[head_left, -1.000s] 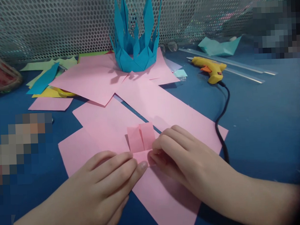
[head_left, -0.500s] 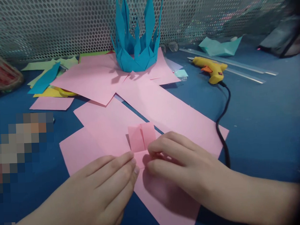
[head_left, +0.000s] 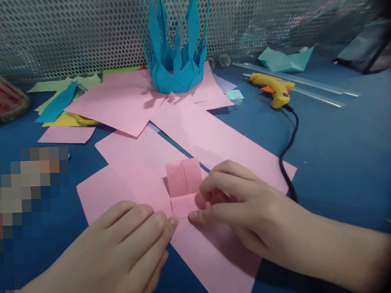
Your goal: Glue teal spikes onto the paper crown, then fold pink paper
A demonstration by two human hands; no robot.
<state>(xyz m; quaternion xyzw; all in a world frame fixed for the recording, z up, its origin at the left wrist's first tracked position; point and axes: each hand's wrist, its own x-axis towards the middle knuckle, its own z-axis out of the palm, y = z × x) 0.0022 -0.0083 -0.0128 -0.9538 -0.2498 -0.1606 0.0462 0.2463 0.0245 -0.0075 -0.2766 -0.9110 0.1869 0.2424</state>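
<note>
A small folded piece of pink paper (head_left: 184, 179) lies between my hands, its upper half showing a vertical seam and its lower part a creased flat strip. My left hand (head_left: 131, 242) is closed, with curled fingers and the tips at the paper's lower left corner. Across from it, my right hand (head_left: 239, 200) bends its fingers over the paper's right edge, the thumb resting at the lower edge. Larger pink sheets (head_left: 215, 257) are spread underneath. Part of the folded paper's right side is hidden by my right fingers.
A blue folded-paper crown (head_left: 176, 74) stands at the back on pink sheets. To the right lies a yellow glue gun (head_left: 273, 88) with its black cord (head_left: 287, 160), beside clear glue sticks (head_left: 322, 97). Paper scraps (head_left: 59, 102) lie at the left. A perforated metal panel (head_left: 82, 35) stands behind.
My left fingers have curled and drawn back toward the paper's lower left corner. My right fingers have shifted slightly right, uncovering more of the lower strip.
</note>
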